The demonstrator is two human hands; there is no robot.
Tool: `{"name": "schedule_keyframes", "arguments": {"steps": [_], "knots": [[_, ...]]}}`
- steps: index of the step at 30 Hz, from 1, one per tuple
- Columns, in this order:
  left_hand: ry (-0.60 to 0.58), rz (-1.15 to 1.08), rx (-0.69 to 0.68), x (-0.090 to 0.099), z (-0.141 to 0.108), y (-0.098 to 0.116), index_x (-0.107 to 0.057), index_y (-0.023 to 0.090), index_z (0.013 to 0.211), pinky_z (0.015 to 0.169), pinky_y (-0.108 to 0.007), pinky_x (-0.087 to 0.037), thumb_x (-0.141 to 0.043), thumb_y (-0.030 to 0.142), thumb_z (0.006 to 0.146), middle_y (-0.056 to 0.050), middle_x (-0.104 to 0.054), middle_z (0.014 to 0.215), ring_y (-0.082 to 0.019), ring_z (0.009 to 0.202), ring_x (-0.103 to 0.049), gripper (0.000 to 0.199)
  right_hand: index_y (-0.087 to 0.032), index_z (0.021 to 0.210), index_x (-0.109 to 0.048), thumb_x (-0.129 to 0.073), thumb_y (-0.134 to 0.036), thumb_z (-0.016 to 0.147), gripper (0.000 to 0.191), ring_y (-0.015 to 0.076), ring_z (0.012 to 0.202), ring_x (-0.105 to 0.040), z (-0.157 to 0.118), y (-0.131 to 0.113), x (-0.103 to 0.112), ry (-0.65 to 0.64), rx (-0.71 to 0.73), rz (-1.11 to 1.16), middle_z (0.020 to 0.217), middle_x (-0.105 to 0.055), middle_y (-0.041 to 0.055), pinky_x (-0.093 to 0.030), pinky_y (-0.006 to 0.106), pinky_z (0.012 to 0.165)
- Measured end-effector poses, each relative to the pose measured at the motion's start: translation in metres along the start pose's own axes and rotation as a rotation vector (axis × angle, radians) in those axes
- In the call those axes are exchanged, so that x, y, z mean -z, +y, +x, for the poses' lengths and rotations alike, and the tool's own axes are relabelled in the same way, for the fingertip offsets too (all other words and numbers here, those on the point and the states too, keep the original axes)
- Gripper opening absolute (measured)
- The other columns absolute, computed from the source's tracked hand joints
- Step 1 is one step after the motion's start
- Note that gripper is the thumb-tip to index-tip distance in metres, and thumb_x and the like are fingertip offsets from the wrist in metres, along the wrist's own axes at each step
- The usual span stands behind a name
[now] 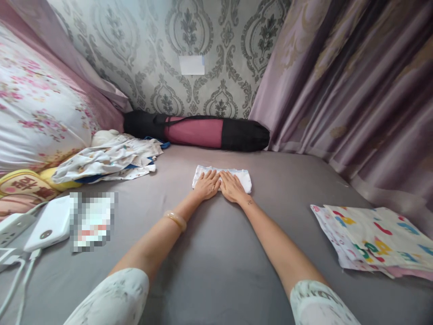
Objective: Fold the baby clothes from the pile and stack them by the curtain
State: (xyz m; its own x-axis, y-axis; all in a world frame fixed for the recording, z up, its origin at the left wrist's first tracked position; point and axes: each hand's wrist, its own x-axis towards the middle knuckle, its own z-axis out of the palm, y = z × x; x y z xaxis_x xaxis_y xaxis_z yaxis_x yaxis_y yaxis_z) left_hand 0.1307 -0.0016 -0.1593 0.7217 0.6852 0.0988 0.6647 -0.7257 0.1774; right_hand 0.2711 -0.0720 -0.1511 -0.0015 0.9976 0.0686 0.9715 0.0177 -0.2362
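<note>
A white folded cloth [246, 179] lies flat on the grey sheet [216, 253], in the middle of the head view. My left hand [207, 184] rests palm down on its left part, fingers stretched forward. Beside it my right hand [232, 186] lies flat on the cloth's middle and right part, its fingers also extended. The fingertips of both hands are close together near the cloth's centre. The cloth's left and right ends show past my hands; the part beneath them is hidden.
Patterned folded cloths [382, 237] lie at the right. Rumpled clothes [115, 158] and a floral pillow [43, 104] are at the left, above a white power bank [52, 223] with cables. A black and maroon long bag [194, 132] lies along the wall.
</note>
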Motion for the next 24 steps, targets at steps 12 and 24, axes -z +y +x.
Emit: {"name": "schedule_keyframes", "arguments": {"steps": [12, 24], "knots": [[0.031, -0.024, 0.089, 0.003, 0.0, -0.027, -0.038, 0.02, 0.146, 0.117, -0.049, -0.02, -0.025, 0.042, 0.099, -0.011, -0.033, 0.155, -0.026, 0.145, -0.026, 0.053, -0.005, 0.15, -0.03, -0.02, -0.036, 0.1, 0.06, 0.0248, 0.146, -0.02, -0.001, 0.021, 0.004, -0.001, -0.153, -0.057, 0.158, -0.025, 0.0149, -0.013, 0.043, 0.119], [-0.022, -0.054, 0.106, 0.017, -0.005, -0.045, -0.033, 0.013, 0.148, 0.118, -0.051, -0.011, -0.026, 0.042, 0.098, -0.014, -0.023, 0.158, -0.029, 0.148, -0.015, 0.058, -0.007, 0.148, -0.034, -0.023, -0.035, 0.099, 0.057, 0.0276, 0.146, -0.019, -0.013, 0.042, 0.012, 0.068, -0.228, -0.101, 0.157, -0.026, 0.0164, -0.014, 0.048, 0.118]]}}
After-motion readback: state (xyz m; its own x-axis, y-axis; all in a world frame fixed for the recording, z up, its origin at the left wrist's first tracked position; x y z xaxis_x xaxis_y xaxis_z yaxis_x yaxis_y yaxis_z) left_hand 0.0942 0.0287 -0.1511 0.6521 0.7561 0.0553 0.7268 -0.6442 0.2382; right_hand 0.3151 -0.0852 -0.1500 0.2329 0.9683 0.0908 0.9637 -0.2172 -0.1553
